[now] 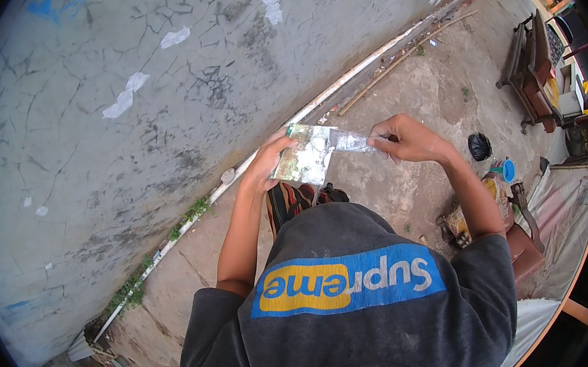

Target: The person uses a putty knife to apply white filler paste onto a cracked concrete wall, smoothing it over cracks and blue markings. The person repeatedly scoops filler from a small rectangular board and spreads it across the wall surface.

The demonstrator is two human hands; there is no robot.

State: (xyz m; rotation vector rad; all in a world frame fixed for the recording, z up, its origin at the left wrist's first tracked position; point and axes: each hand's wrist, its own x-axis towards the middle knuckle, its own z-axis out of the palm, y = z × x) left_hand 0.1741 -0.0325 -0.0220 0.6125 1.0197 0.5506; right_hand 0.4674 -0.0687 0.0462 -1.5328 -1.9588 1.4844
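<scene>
My left hand is closed round one edge of a shiny rectangular metal plate, its thumb lying over the face. The plate has pale smears and bright reflections, with a green patch at its far left corner. From the right, my right hand pinches the narrow end of a putty knife with a shiny, tapered blade. Its wide end meets the plate's right edge. Pale residue marks the right fingertips. Both hands are held in front of my body, above the ground.
A cracked grey wall with white patches rises at left. Along its foot runs a white pipe, with a bamboo pole nearby. Right are a black bag, a blue-rimmed container, a worn chair and wooden furniture.
</scene>
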